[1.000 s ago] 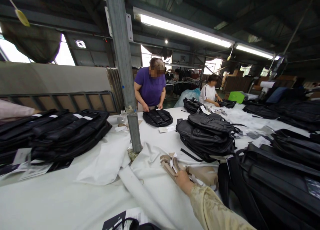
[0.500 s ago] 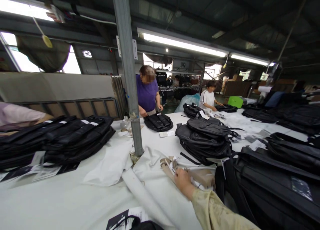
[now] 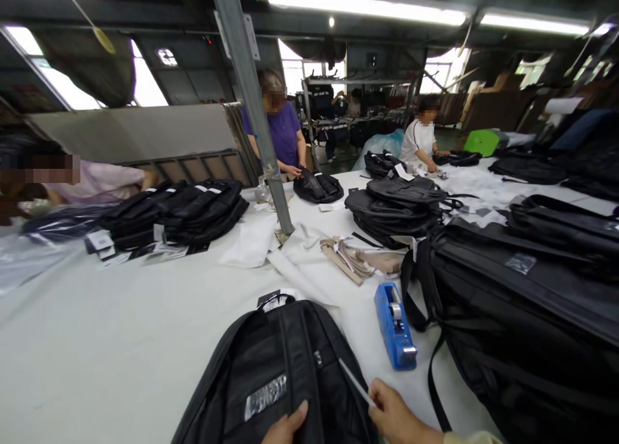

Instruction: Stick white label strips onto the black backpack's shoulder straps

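Observation:
A black backpack (image 3: 261, 347) lies at the front of the table, straps upward, with shiny clear tape on it. At the bottom edge my left hand (image 3: 285, 426) is on it; the thumb presses beside a strap, and the other fingers are mostly out of sight. My right hand (image 3: 394, 413), at the backpack's right side, is closed on a thin pale strip (image 3: 355, 381) that points up and left over the bag. A blue tape dispenser (image 3: 395, 328) stands just beyond my right hand. Farther back lies a loose pile of brown strips (image 3: 360, 258).
A large black bag (image 3: 512, 302) fills the right side, with stacked backpacks (image 3: 396, 205) behind. More backpacks (image 3: 198, 215) lie at the left. A metal post (image 3: 264, 128) rises from the white table (image 3: 111, 341). Co-workers (image 3: 280, 135) handle bags across and along the table.
My right hand has come back from the brown strips to the near backpack, now with a pale strip in it. My left hand has come into view, and the view has tilted down.

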Tool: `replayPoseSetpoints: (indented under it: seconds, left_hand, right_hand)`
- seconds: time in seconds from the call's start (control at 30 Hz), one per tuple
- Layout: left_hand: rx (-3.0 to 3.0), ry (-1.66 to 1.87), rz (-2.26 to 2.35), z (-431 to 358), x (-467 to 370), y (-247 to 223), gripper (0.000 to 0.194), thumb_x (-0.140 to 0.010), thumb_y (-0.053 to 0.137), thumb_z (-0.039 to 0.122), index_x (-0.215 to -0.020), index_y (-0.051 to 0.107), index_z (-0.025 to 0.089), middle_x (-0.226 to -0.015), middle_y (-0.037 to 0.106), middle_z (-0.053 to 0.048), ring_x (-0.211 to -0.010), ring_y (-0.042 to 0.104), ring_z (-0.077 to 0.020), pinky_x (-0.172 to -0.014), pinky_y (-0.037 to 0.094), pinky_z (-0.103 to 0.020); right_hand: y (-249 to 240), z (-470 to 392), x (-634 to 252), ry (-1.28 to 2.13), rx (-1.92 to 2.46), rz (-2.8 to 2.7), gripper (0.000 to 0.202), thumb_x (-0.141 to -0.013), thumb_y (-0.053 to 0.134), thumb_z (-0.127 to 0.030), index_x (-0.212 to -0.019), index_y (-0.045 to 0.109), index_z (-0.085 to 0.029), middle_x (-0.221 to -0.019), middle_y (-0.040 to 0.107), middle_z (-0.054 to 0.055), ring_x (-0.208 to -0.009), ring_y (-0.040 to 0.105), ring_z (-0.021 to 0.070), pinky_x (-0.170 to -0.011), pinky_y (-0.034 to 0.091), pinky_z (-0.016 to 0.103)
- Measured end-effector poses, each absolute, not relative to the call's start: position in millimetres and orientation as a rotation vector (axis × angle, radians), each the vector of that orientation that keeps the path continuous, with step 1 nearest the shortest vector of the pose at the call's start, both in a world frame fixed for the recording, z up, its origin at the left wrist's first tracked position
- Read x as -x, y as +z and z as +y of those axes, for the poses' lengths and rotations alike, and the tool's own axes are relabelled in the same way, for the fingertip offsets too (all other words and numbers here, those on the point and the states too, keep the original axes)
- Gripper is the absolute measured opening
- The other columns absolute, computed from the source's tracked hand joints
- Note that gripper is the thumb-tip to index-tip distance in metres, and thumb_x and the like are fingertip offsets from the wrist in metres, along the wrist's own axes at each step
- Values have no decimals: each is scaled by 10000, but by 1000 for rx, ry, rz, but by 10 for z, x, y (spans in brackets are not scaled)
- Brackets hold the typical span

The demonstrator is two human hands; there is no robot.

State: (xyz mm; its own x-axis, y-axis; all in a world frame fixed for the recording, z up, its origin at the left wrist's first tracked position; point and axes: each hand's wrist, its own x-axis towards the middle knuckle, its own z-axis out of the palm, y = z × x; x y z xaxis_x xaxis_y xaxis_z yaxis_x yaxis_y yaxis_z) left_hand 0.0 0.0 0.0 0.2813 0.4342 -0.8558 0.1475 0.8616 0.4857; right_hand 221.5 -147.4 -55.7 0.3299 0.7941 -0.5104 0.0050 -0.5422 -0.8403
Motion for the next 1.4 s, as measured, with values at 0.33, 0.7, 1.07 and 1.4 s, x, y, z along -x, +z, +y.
replayPoseSetpoints:
  seconds: [0.33, 0.7, 1.07, 1.4]
  left_hand:
    - [-136, 171, 1132, -92, 47, 637, 334, -786, 764, 269, -1012, 691, 34, -823, 779, -220, -873, 753, -395, -821, 624, -516]
    - [-405, 242, 1214, -183, 131, 611, 385, -770, 788, 332, -1016, 687, 53, -838, 775, -216, -801, 757, -384, -762, 631, -507]
    - [-754, 527, 1046, -390, 159, 244, 368, -701, 850, 311, -967, 685, 117, -853, 781, -136, -855, 743, -310, -737, 591, -357]
    - [-824, 564, 1110, -474, 146, 165, 425, -656, 855, 410, -923, 703, 117, -835, 780, -132, -835, 727, -319, -768, 577, -384]
  right_hand:
    - [-334, -1693, -1979, 1266, 1727, -870, 341, -860, 524, -368, -578, 588, -189, -574, 576, 26, -664, 583, 183, -730, 463, 313]
    - [442, -951, -1790, 1810, 1735, -1121, 196, -621, 550, -73, -473, 617, -184, -443, 573, -27, -316, 394, 82, -353, 281, 205]
    - [149, -631, -1611, 1939, 1533, -718, 74, -593, 555, -183, -636, 497, -200, -485, 444, -65, -326, 346, 70, -336, 218, 172]
    - [-7, -630, -1585, 2142, 1411, -520, 179, -744, 646, -331, -777, 551, -183, -522, 475, -55, -356, 344, 70, -354, 210, 179]
